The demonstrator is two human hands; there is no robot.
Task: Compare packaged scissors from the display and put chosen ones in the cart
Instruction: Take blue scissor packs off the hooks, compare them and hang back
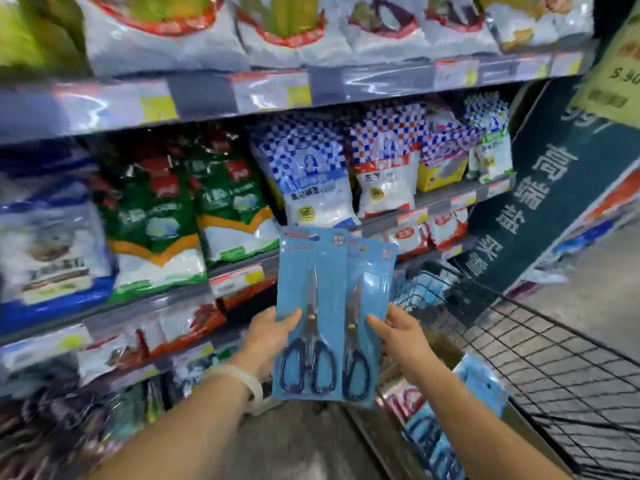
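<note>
I hold up two blue card packs of black-handled scissors side by side in front of the shelves. My left hand point(268, 336) grips the left pack point(311, 306) by its left edge, thumb on the front. My right hand point(401, 336) grips the right pack point(369, 320) by its right edge, thumb on the front too. The right pack's left edge tucks slightly behind the left pack. A black wire cart point(540, 362) stands at the lower right, with more blue packs point(481, 386) lying in it.
Shelves point(242, 271) packed with bagged goods and price tags fill the left and centre. A dark green sign panel point(540, 202) with white characters leans at the right. Grey floor point(298, 441) shows between the shelf base and the cart.
</note>
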